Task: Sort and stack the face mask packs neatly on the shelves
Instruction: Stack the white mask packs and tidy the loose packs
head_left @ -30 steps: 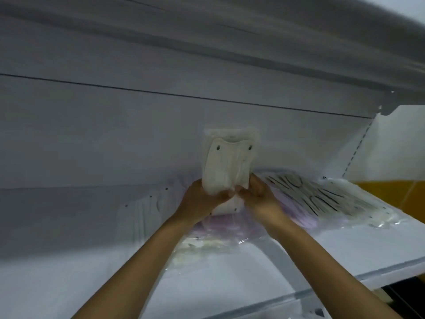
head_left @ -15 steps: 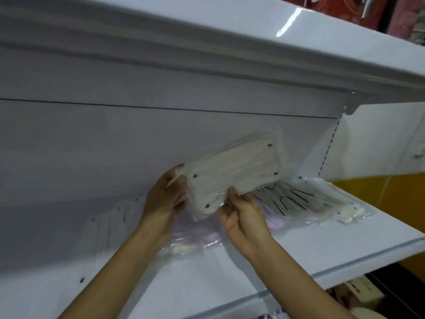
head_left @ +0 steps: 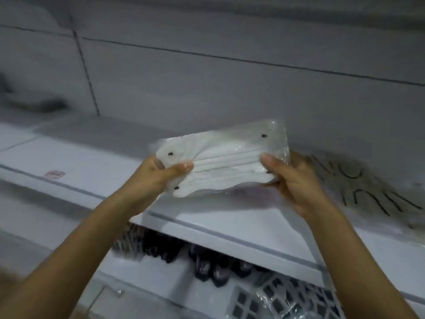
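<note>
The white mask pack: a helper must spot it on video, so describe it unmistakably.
Above the white shelf, between the left hand and right hand, is the white mask pack, held at each end. Unlike the patterned pack lying at right, it is plain white in clear wrap.

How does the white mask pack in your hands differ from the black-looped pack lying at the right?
The white mask pack is lifted off the shelf, gripped by left hand and right hand; the black-looped pack lies flat, untouched. The held pack shows pleats and dark dots; the other, black loops. Both are clear-wrapped.
</note>
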A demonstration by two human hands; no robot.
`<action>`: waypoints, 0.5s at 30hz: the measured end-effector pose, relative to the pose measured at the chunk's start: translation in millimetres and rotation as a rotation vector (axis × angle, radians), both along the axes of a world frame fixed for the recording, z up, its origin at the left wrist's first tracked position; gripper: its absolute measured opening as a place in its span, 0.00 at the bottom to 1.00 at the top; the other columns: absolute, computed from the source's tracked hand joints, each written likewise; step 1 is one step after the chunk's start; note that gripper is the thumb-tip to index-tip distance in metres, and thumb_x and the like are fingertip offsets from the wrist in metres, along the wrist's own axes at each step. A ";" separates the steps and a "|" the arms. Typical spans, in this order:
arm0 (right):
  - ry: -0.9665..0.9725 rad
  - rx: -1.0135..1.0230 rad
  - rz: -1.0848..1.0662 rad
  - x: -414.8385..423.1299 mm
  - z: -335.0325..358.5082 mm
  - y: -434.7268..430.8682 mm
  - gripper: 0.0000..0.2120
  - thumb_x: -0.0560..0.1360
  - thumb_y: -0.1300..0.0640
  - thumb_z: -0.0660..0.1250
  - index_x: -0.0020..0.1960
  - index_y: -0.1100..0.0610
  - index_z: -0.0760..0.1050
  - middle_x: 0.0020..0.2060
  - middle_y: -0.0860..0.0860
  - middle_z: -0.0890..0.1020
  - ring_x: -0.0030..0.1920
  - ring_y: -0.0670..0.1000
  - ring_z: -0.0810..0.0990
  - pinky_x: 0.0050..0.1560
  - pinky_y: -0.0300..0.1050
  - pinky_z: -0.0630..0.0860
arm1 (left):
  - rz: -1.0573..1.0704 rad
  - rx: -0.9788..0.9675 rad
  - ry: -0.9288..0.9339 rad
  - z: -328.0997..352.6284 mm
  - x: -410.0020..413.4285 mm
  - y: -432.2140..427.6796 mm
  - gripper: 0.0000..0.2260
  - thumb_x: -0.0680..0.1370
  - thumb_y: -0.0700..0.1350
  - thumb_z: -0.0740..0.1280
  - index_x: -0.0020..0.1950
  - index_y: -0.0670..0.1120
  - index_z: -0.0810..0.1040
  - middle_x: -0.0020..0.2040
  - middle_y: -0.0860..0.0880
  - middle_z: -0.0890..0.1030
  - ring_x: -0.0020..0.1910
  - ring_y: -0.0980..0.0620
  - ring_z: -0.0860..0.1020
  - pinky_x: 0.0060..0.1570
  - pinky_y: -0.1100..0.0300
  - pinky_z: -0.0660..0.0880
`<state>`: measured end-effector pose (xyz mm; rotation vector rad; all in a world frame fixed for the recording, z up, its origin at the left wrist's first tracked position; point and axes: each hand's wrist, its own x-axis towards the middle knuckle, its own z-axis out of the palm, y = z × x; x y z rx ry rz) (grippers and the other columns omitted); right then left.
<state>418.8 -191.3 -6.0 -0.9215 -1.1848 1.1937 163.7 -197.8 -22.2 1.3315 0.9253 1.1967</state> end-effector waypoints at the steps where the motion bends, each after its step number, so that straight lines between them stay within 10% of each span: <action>1: -0.035 -0.005 0.034 -10.2 -5.9 -3.4 0.06 0.62 0.56 0.77 0.39 0.53 0.84 0.37 0.50 0.85 0.40 0.50 0.83 0.45 0.50 0.81 | 0.023 -0.043 -0.034 -6.0 -14.6 -15.6 0.17 0.68 0.49 0.78 0.54 0.44 0.84 0.53 0.47 0.85 0.52 0.50 0.83 0.46 0.63 0.79; 8: 0.144 -0.224 0.320 -126.0 -63.5 -60.0 0.10 0.75 0.62 0.68 0.56 0.59 0.78 0.46 0.53 0.86 0.45 0.51 0.85 0.39 0.44 0.81 | 0.420 0.002 -0.829 -58.0 -49.2 -138.1 0.37 0.69 0.68 0.62 0.72 0.48 0.71 0.69 0.45 0.74 0.69 0.45 0.72 0.66 0.47 0.70; 12: 0.116 -0.335 0.460 -185.0 -90.3 -93.5 0.10 0.76 0.61 0.68 0.57 0.59 0.78 0.48 0.54 0.86 0.47 0.53 0.85 0.40 0.45 0.81 | 0.672 -0.025 -0.899 -85.0 -52.2 -162.0 0.40 0.64 0.54 0.79 0.71 0.43 0.70 0.68 0.43 0.75 0.68 0.44 0.73 0.66 0.49 0.71; 15: 0.035 -0.382 0.580 -219.3 -107.3 -103.5 0.11 0.76 0.61 0.67 0.58 0.56 0.78 0.50 0.52 0.85 0.50 0.52 0.84 0.45 0.47 0.82 | 0.875 -0.078 -0.980 -98.3 -80.4 -170.7 0.25 0.72 0.42 0.72 0.68 0.40 0.73 0.64 0.41 0.79 0.62 0.46 0.78 0.60 0.51 0.76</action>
